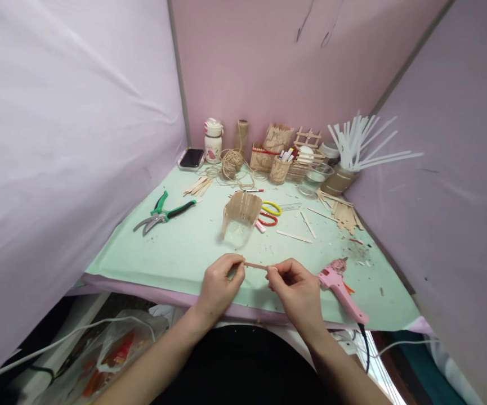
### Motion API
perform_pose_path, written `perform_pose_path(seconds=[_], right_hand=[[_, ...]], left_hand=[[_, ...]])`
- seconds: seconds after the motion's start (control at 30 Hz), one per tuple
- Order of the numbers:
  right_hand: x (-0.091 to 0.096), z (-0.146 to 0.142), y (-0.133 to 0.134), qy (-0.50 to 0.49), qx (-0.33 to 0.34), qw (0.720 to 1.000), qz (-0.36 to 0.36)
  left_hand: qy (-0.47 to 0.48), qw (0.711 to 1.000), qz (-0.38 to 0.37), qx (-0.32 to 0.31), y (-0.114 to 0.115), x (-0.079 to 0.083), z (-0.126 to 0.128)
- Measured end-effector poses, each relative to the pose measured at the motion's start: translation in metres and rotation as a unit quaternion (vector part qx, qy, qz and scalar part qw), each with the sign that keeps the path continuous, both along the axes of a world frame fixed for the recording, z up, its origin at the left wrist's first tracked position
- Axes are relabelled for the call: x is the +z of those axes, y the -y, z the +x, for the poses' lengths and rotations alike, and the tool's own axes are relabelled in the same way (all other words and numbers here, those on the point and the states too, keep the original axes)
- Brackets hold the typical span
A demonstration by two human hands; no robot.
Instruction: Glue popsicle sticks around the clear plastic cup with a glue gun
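Between my two hands runs a thin brown wooden stick [255, 265], held level just above the front of the table. My left hand [223, 278] pinches its left end between thumb and fingers. The right end is pinched by my right hand [296, 288], whose fingers hide that tip. Just beyond the hands stands a clear plastic cup [238, 233] with brown sticks lined along its back and side. To the right of my right hand, a pink glue gun [339, 284] lies on the table with its nozzle pointing away.
Green-handled pruning shears [162, 214] lie at left. Behind the cup are scissors [271, 209] and loose craft sticks [294, 237]. Along the back stand a bottle [213, 143], twine [231, 163], a pen holder [280, 170], a water bowl [312, 181] and white glue sticks [355, 143].
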State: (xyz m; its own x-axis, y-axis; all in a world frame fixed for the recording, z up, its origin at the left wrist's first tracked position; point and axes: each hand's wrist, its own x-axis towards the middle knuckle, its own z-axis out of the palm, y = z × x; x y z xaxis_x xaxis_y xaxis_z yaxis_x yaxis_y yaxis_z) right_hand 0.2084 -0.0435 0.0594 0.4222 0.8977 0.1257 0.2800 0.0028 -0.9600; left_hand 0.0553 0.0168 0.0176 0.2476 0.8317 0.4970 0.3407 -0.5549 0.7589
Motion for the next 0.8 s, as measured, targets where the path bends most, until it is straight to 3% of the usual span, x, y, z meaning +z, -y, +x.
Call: perform_pose_path(seconds=[0.27, 0.57, 0.8], right_hand=[[0.0005, 0.0021, 0.0004, 0.004, 0.003, 1.000, 0.011], [-0.0013, -0.0033, 0.0027, 0.006, 0.011, 1.000, 0.006], [0.0028, 0.0037, -0.0045, -0.057, 0.011, 0.998, -0.011]], left_hand=[[0.010, 0.999, -0.009, -0.039, -0.0024, 0.0025, -0.0032], [0.028, 1.000, 0.002, -0.004, -0.0002, 0.0031, -0.0004], [0.013, 1.000, -0.012, 0.017, -0.0023, 0.0008, -0.0007]])
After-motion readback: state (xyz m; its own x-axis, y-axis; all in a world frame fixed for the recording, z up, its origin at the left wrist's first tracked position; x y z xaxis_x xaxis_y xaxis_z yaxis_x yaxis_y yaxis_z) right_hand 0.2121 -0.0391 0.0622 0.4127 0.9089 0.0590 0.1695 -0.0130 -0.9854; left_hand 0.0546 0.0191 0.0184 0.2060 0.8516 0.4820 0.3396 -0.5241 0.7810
